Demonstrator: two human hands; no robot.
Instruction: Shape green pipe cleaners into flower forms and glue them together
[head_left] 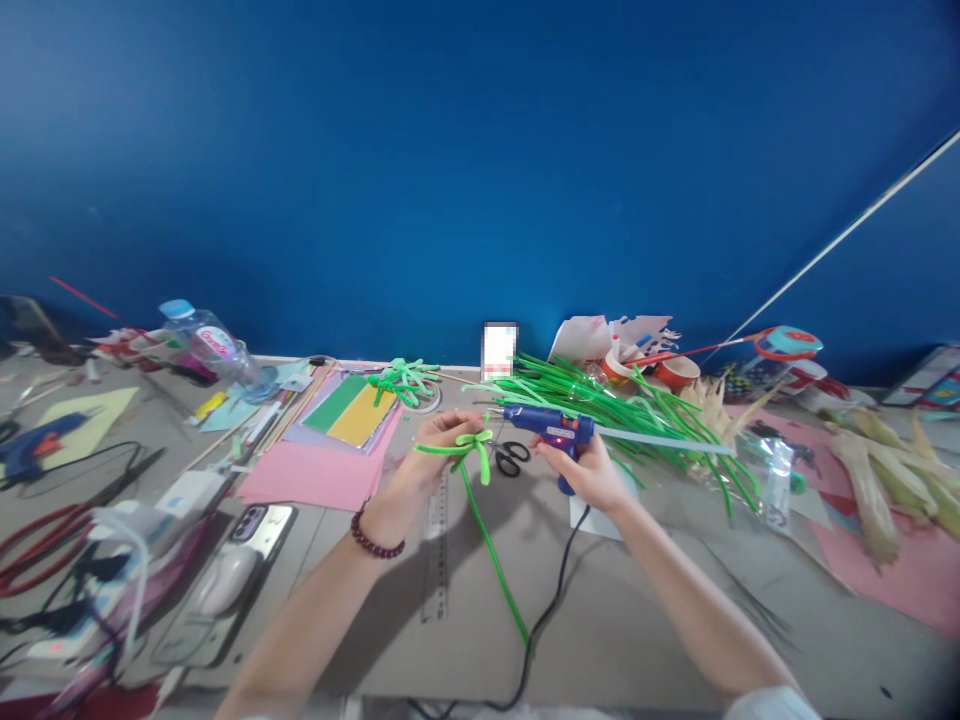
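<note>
Hands working above a cluttered grey table [645,610], seen from the head camera. The left hand [431,450], with a dark red bead bracelet [375,542] at its wrist, is closing its fingers around the looped top of a green pipe-cleaner stem [484,510]; the stem is hanging down and to the right from the hand, its lower end lying close to the black power cord [551,605]. The right hand [592,475] is gripping the handle of a blue glue gun [551,427], whose nozzle is pointing left toward the green loops, just beside them; whether it is touching them cannot be told. A pale glue stick [667,441] is projecting from the back of the gun to the right.

Between the two hands, black scissors [512,458] are lying on the table, and a clear ruler [436,560] is lying below the left hand. Behind the gun, a heap of green pipe cleaners [622,405] is spreading to the right. Sheets of coloured paper [337,440] are lying to the left, with a plastic water bottle [214,345] further back. Dried corn husks [877,470] are resting at the far right. A phone [255,525] is lying near the left forearm.
</note>
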